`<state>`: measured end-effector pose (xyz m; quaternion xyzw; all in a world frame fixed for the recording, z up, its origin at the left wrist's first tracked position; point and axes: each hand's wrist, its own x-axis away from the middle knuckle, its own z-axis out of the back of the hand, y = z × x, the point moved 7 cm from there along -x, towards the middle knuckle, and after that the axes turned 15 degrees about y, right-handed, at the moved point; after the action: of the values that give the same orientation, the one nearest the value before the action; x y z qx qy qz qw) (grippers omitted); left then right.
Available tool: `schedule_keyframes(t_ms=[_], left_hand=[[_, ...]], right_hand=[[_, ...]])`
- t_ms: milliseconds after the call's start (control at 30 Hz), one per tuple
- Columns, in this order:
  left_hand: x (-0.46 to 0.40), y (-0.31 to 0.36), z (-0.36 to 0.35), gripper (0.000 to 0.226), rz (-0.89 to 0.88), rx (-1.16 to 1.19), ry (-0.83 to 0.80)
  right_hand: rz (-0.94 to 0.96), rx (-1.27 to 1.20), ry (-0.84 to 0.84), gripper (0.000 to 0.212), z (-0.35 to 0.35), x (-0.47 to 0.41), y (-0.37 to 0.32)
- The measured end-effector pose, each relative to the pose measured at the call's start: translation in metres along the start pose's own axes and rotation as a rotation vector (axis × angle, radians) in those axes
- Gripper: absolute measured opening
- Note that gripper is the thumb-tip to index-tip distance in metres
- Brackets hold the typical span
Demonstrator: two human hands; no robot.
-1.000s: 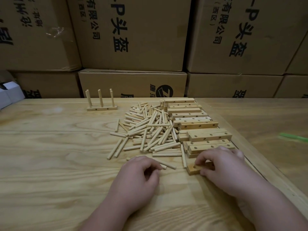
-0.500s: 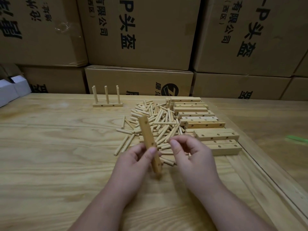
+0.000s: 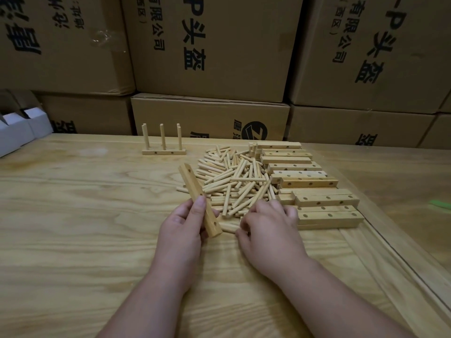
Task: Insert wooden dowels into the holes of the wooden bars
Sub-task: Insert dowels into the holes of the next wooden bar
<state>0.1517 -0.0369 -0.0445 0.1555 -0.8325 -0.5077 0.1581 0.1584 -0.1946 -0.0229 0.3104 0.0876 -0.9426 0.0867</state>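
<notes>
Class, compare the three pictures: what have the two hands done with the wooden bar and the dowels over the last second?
The right hand lifted a bar from the stack's near end and passed it to the left hand, which now grips it; the right hand then dropped to the dowel pile. The finished three-dowel bar stayed put.

A pale wood-grain table (image 3: 73, 240) fills the foreground. Behind it, brown cardboard boxes (image 3: 210, 45) printed with black Chinese characters are stacked like a wall. White boxes (image 3: 17, 130) sit at the table's far left edge. A green strip (image 3: 440, 205) lies at far right.
</notes>
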Motion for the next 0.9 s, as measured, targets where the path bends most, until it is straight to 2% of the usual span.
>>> schedule_keyframes(t_ms=[100, 233, 300, 400, 467, 600, 667, 767, 900], left_hand=[[-0.002, -0.002, 0.002, 0.029, 0.035, 0.02, 0.006], [-0.006, -0.004, 0.004, 0.045, 0.082, 0.038, 0.021], [-0.006, -0.004, 0.004, 0.045, 0.088, 0.022, 0.007], [-0.006, -0.004, 0.002, 0.038, 0.076, -0.045, -0.022], [-0.001, -0.005, -0.002, 0.037, 0.096, -0.109, -0.084], [0.028, -0.018, -0.023, 0.04, 0.331, -0.102, -0.367], [0.036, -0.024, -0.027, 0.039, 0.37, -0.143, -0.424], [0.034, -0.028, -0.027, 0.035, 0.374, -0.155, -0.4], [0.026, -0.026, -0.023, 0.045, 0.356, -0.149, -0.367]], right_hand=[[0.026, 0.015, 0.062, 0.017, 0.006, 0.001, -0.005], [0.034, -0.035, 0.029, 0.018, 0.01, -0.002, 0.001], [-0.027, -0.134, 0.071, 0.013, 0.02, -0.002, 0.008], [-0.214, -0.361, 0.161, 0.004, 0.034, 0.0, 0.03], [-0.316, -0.5, 0.215, 0.004, 0.04, 0.001, 0.041], [-0.412, -0.628, 0.318, 0.008, 0.046, 0.002, 0.052], [-0.44, -0.689, 0.334, 0.011, 0.045, 0.001, 0.057], [-0.42, -0.73, 0.314, 0.018, 0.045, 0.0, 0.058], [-0.386, -0.745, 0.358, 0.022, 0.051, 0.001, 0.056]])
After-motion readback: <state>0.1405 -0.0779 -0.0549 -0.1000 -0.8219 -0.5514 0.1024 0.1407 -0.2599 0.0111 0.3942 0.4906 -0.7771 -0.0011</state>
